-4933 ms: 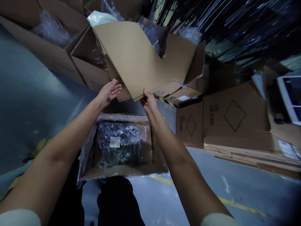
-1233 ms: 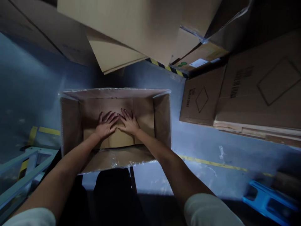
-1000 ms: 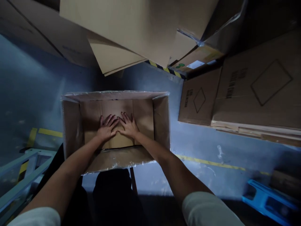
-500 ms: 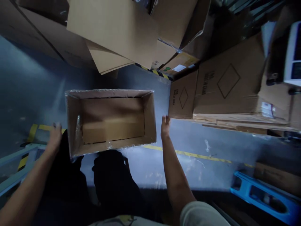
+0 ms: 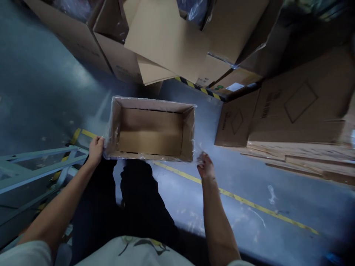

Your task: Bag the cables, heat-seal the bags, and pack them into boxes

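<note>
An open cardboard box [image 5: 191, 133] lined with clear plastic film stands on the floor in front of me. A flat cardboard sheet [image 5: 151, 142] lies inside it. My left hand [image 5: 95, 149] is closed on the plastic liner at the box's near left corner. My right hand [image 5: 205, 166] is closed in a pinch on the plastic film beside the near right corner.
Stacked cardboard boxes [image 5: 299, 107] stand to the right, and more boxes with loose cardboard sheets [image 5: 166, 40] lean at the back. A pale metal frame [image 5: 39, 162] lies at the left. A yellow line [image 5: 249, 203] crosses the grey floor. My dark trouser legs [image 5: 138, 199] are below the box.
My hands left the cardboard sheet inside the box, moved out to either side, and now grip the plastic liner at the near corners. The view has shifted.
</note>
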Motion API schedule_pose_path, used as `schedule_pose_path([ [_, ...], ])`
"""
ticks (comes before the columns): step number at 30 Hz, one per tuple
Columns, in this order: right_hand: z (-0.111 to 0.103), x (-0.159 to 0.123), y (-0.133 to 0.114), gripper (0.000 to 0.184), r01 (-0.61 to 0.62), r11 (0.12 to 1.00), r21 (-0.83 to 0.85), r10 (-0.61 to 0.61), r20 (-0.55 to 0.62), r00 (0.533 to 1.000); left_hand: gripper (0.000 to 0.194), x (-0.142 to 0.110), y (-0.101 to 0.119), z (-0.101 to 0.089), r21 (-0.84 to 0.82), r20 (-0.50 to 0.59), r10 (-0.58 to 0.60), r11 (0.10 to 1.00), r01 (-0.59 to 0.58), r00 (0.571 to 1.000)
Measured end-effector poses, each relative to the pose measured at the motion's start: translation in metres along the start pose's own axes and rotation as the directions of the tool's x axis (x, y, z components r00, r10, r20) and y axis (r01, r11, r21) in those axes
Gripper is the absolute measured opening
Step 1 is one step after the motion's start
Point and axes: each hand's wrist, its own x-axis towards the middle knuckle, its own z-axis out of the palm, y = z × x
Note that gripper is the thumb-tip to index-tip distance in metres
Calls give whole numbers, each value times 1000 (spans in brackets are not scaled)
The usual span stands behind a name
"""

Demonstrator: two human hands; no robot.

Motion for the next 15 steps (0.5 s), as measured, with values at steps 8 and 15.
schedule_pose_path([
  [8,187,2,38,11,343,623,-703,149,537,831,30,-20,45,142,402,690,127,752,-522,713],
  [15,186,33,18,10,363,484,-796,177,496,850,38,19,53,117,328,721,236,712,-621,652],
])
